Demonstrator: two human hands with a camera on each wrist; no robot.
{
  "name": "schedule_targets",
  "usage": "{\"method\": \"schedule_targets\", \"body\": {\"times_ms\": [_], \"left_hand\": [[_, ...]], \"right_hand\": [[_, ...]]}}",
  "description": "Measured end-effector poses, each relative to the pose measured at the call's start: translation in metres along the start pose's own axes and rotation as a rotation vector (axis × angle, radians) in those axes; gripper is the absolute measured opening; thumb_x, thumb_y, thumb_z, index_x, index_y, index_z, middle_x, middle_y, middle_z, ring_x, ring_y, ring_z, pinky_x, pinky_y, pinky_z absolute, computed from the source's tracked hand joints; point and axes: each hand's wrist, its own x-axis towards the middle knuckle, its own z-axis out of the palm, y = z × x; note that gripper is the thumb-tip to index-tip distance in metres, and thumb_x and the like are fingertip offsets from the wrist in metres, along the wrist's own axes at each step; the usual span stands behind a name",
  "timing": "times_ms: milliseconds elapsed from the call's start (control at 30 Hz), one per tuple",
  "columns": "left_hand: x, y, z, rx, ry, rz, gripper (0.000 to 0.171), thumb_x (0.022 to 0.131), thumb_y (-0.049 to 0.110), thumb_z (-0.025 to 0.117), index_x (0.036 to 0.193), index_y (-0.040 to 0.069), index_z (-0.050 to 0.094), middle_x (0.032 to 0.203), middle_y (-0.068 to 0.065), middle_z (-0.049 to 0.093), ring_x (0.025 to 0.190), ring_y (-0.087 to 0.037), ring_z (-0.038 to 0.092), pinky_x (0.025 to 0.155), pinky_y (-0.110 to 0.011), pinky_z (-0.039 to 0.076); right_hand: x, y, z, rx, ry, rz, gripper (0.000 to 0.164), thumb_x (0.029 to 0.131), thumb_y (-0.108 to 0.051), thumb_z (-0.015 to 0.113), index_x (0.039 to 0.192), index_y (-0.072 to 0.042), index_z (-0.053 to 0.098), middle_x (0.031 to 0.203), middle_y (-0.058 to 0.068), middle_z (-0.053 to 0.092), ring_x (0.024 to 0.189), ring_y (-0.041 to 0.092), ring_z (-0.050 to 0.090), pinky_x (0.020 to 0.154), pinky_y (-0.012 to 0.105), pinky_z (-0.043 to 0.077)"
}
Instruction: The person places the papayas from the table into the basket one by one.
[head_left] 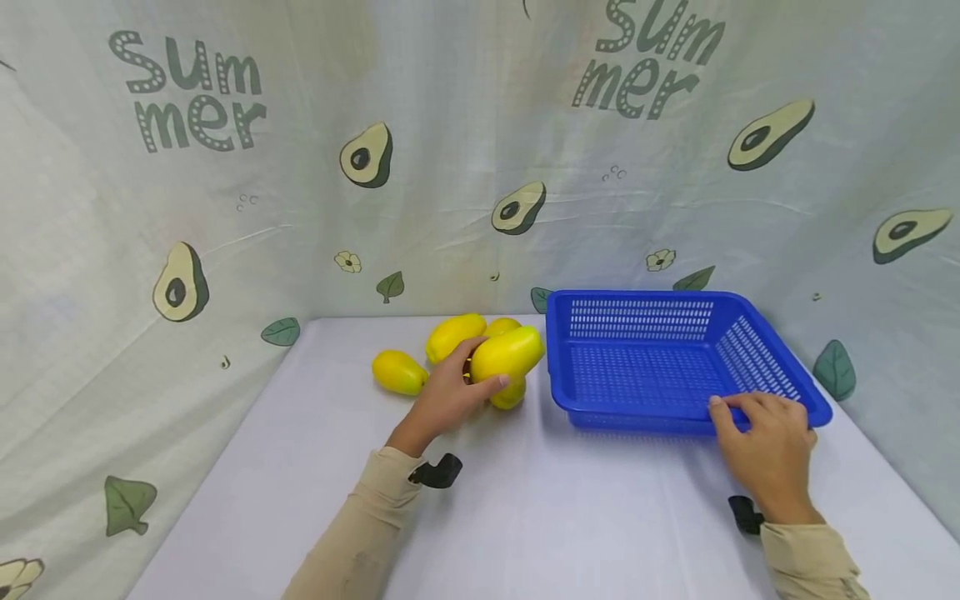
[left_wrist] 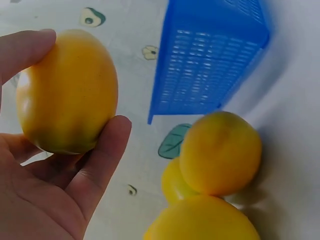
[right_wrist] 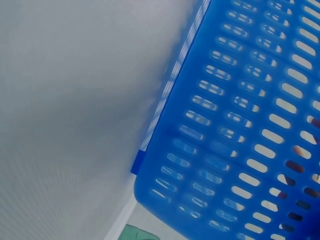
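Observation:
My left hand [head_left: 447,387] grips an oblong yellow fruit, mango-like [head_left: 510,353], thumb on one side and fingers on the other. In the left wrist view this fruit shows a greenish end, and it is held up off the table. Several similar yellow fruits lie beside and below the hand, among them one at the left [head_left: 398,372], one behind [head_left: 453,335] and one under the held fruit [head_left: 509,394]. My right hand [head_left: 768,446] holds the near rim of a blue plastic basket [head_left: 637,367] close to its right corner. The basket's slotted wall fills much of the right wrist view.
A white cloth covers the table [head_left: 562,517]. At the back and sides hangs a pale curtain [head_left: 450,100] printed with avocados, leaves and lettering. The basket stands right of the fruits, its far side near the curtain.

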Motion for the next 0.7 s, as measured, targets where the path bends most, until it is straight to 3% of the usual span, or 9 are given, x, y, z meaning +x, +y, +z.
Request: {"method": "schedule_targets", "body": {"times_ms": [400, 700], "left_hand": [[0.012, 0.025, 0.003, -0.016, -0.072, 0.001, 0.075, 0.085, 0.055, 0.073, 0.147, 0.022, 0.046, 0.121, 0.003, 0.059, 0.102, -0.019, 0.059, 0.086, -0.037, 0.053], [0.036, 0.05, 0.026, -0.036, -0.155, 0.085, 0.073, 0.085, 0.053, 0.075, 0.145, 0.022, 0.048, 0.12, 0.006, 0.059, 0.1, -0.016, 0.059, 0.085, -0.034, 0.051]], "right_hand": [[-0.003, -0.004, 0.004, 0.005, -0.02, -0.007, 0.032, 0.093, -0.027, 0.066, 0.094, 0.004, 0.072, 0.108, 0.029, 0.064, 0.112, 0.05, 0.045, 0.08, 0.075, 0.026], [0.0, 0.002, -0.004, -0.027, -0.033, 0.014, 0.035, 0.095, -0.029, 0.064, 0.096, 0.006, 0.071, 0.111, 0.031, 0.063, 0.113, 0.052, 0.043, 0.081, 0.076, 0.025]]}}
